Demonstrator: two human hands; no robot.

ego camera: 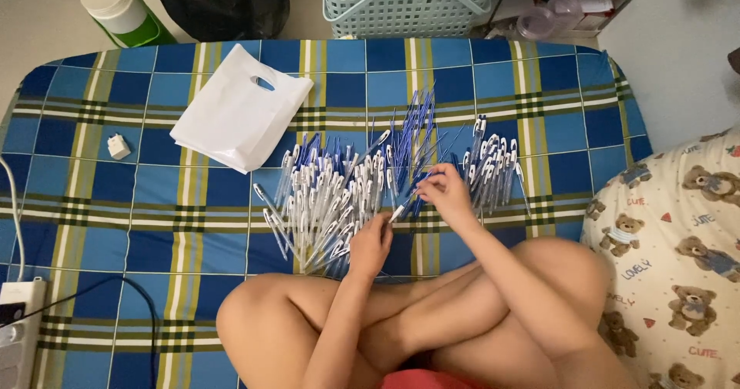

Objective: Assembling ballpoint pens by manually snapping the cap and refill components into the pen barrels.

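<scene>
The right hand (445, 192) pinches one pen (402, 208) in a narrow grip; the left hand's (370, 244) grip rests closed on the pen pile (324, 204) just left. A careless pull could scatter neighbouring pens.

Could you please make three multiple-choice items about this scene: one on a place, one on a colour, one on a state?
1. Where does the white plastic bag lie?
A. left of the pens
B. in the basket
C. on the pillow

2. What colour is mainly the checked sheet?
A. red
B. blue
C. grey

3. What is the right hand doing?
A. resting flat
B. pinching one pen
C. lifting the bag

Answers: 1 A, it lies up-left of the pen pile. 2 B, blue squares with yellow-green stripes. 3 B, its fingers close on a pen, while the left hand touches the pile.
</scene>
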